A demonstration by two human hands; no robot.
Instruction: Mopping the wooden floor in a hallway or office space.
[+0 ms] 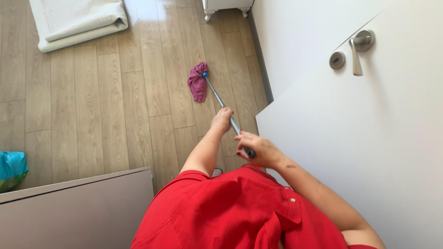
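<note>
**Mop worked along the floor by the door**

Mop (199, 82) lay on the floor (106, 101) near the wall edge. Left hand (222, 120) wrapped mid-handle, right hand (256, 149) closed around the top end. Steady downward pressure and short strokes would likely clean best.

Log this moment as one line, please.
left hand mid-handle | right hand handle top | mop head on wood floor | white door right
</note>
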